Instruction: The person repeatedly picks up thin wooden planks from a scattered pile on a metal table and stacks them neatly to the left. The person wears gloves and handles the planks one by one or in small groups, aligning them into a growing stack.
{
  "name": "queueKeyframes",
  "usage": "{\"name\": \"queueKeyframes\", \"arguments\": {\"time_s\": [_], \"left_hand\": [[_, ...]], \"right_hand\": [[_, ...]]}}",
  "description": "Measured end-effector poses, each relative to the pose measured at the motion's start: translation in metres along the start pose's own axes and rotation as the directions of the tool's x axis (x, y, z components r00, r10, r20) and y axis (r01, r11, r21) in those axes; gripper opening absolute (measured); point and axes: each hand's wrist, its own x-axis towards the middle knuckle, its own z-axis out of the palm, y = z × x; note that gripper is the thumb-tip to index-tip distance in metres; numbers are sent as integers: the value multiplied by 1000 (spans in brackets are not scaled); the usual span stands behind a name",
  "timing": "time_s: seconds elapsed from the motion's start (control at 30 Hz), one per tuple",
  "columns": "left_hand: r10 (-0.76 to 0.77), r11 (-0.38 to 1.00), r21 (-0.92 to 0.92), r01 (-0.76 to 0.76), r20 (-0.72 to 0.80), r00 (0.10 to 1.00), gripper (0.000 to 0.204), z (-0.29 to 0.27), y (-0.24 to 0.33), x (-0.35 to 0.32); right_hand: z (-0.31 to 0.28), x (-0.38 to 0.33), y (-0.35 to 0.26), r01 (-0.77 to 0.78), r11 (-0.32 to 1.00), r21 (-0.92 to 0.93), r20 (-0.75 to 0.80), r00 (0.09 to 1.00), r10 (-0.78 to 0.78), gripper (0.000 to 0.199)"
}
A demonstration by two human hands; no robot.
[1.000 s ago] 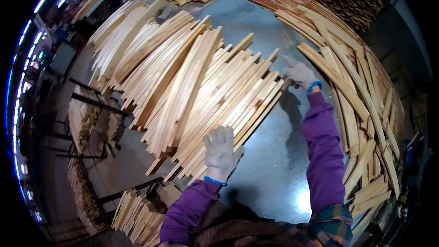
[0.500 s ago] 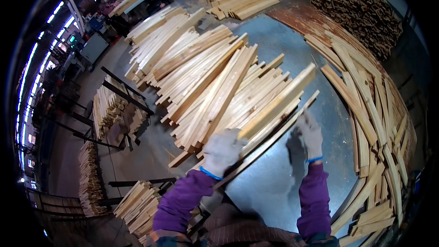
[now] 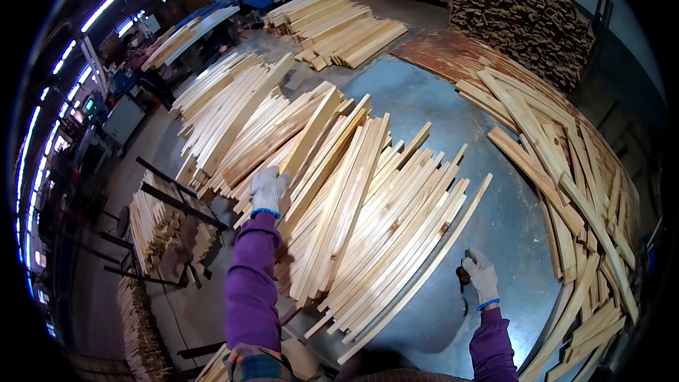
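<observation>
A pale strip of wood lies slantwise on the others, its near end at the gloved left hand, which appears closed around it; the fingers' undersides are hidden. From that hand its long axis runs away from the person and to the right, roughly along the lie of the wide row of strips fanned out beside it. The left hand is at the strip, while the gloved right hand is well apart from it, across the row, with its fingers curled above bare metal. A dark patch shows by those fingertips, and whether they hold anything cannot be told. Between the right hand and the row lies an outermost strip, a little apart from its neighbours, which seems to bow, perhaps through the lens. Under it all is a blue-grey table, scuffed and shiny. Along its right side a tangled heap of strips lies crosswise, with a rust-brown board beyond. Farther off are neat stacks of timber and a tall wall of stacked wood; at the left, black metal bars stand by more bundles, under bright tube lights.
</observation>
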Motion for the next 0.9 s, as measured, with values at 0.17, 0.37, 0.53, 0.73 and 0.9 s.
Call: {"name": "queueKeyframes", "arguments": {"time_s": [0.17,0.37,0.53,0.73,0.9], "left_hand": [[126,969,-230,-89,155,980,62,40,-38,25],[213,977,-48,-208,314,925,91,20,0,2],[242,970,-96,-224,275,931,83,13,-4,-2],[393,919,-23,-393,57,918,78,50,-16,-3],[253,963,77,-259,83,964,86,48,-8,-21]], "right_hand": [[25,41,31,218,970,-108,-85,970,-227,57],[24,51,-6,145,969,-202,-31,988,-154,57],[-22,77,-4,268,821,-504,-88,930,-358,59],[-132,148,23,-10,535,-845,-308,827,-470,58],[-218,172,2,-146,510,-847,-346,881,-322,63]]}}
